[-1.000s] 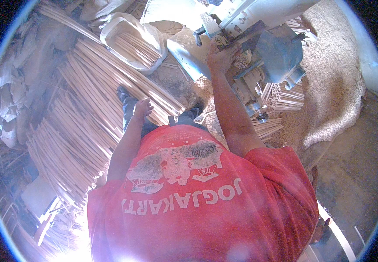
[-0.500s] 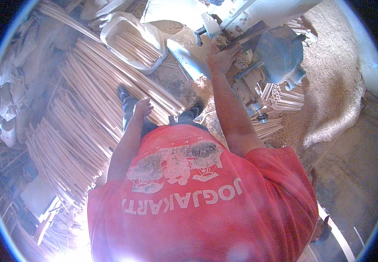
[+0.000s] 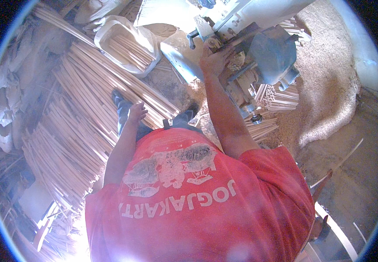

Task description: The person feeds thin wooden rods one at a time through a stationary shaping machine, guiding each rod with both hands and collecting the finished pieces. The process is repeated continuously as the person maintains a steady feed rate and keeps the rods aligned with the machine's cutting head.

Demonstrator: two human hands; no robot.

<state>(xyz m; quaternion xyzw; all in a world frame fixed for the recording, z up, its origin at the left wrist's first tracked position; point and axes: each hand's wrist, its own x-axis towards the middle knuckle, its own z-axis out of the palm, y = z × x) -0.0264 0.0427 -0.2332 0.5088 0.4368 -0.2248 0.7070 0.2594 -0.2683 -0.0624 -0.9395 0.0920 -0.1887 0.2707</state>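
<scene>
A red T-shirt with a worn print is filling the lower middle of the view, 2 bare arms extending from its sleeves. A broad spread of long wooden strips is covering the left side, most of them lying roughly side by side. A pale heap of shavings is stretching along the right. Between these, ahead of the person and slightly to the right, a dusty blue machine is standing. A white tub is sitting just beside the far part of the spread, cradling more strips. A bundle of strips is showing beside the machine, which is partly hiding it. The right hand is resting against the machine's near side (whether its fingers are grasping anything, I cannot tell). The left hand is hanging released near the person's left leg, its fingers curling loosely. A dark crank handle is jutting from the machine, beyond the right hand and to its left.
</scene>
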